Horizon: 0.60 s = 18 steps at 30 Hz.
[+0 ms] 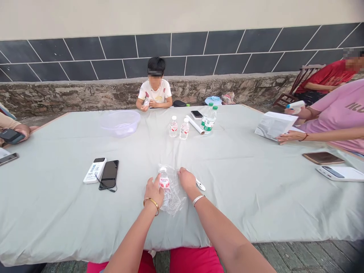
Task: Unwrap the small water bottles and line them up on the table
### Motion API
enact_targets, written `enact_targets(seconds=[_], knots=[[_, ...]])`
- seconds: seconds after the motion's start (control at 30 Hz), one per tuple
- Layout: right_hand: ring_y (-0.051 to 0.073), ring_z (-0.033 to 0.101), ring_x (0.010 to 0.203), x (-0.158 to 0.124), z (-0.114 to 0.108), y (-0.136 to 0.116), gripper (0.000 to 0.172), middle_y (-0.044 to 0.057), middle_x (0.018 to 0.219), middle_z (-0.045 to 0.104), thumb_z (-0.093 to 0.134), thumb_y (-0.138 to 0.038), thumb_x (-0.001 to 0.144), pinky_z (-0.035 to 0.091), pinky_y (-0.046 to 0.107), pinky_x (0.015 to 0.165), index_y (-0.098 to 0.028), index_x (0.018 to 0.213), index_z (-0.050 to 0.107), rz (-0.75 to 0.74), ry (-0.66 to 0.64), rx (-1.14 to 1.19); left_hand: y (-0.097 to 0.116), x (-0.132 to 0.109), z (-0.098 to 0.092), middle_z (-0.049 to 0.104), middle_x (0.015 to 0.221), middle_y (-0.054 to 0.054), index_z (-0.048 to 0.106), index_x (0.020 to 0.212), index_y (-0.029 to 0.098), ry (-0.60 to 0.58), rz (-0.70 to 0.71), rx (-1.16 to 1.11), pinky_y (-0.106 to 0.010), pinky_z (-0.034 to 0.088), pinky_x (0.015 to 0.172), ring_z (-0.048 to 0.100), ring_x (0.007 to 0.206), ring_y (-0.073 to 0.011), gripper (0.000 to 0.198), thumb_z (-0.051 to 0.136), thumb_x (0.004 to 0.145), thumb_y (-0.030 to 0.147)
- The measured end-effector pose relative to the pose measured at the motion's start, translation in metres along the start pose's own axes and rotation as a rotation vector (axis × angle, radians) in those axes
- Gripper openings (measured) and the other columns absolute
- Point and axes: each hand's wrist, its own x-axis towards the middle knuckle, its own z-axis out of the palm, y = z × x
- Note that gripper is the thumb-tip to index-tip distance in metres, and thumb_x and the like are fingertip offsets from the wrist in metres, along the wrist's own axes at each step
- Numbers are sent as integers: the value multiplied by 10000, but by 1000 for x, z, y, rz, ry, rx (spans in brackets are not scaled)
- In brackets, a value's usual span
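Note:
A small water bottle (164, 182) with a red label lies inside a clear plastic bag (175, 197) on the grey tablecloth (227, 182) near the front edge. My left hand (154, 191), with a gold bangle on the wrist, curls around the bottle from the left. My right hand (187, 179), with a silver bracelet, rests fingers down on the bag's right side. A small white object (200, 184) lies just right of my right hand.
A white power bank (94, 170) and a black phone (109, 174) lie at the left. Farther back stand a clear bowl (120, 122), two small bottles (178, 127), two green-capped bottles (209, 118). A person sits opposite; others sit at both sides, one holding papers (274, 125).

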Motion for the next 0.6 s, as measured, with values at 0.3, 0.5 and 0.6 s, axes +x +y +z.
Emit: enact_targets(seconds=[0.3, 0.5, 0.6], knots=[[187, 573, 986, -38, -25, 3, 397, 97, 1188, 527, 349, -180, 873, 454, 330, 850, -206, 1247, 481, -170, 436, 396, 7, -3, 25, 314, 1468, -77, 616, 1136, 258, -12, 124, -43, -432, 400, 989, 439, 1233, -318, 409, 610, 731, 314], [232, 544, 1100, -56, 0, -5, 593, 128, 1239, 528, 453, -311, 866, 429, 327, 874, -169, 1415, 280, 15, 211, 283, 6, -4, 28, 318, 1463, -78, 597, 1118, 247, 10, 109, -46, -405, 399, 998, 442, 1239, -291, 394, 622, 727, 289], [218, 623, 955, -63, 14, -2, 581, 101, 1081, 637, 395, -294, 910, 433, 294, 772, -201, 1452, 206, 37, 12, 174, -2, -2, 25, 358, 1439, -94, 588, 1117, 218, 51, 135, -111, -376, 375, 1032, 390, 1298, -260, 353, 556, 766, 235]])
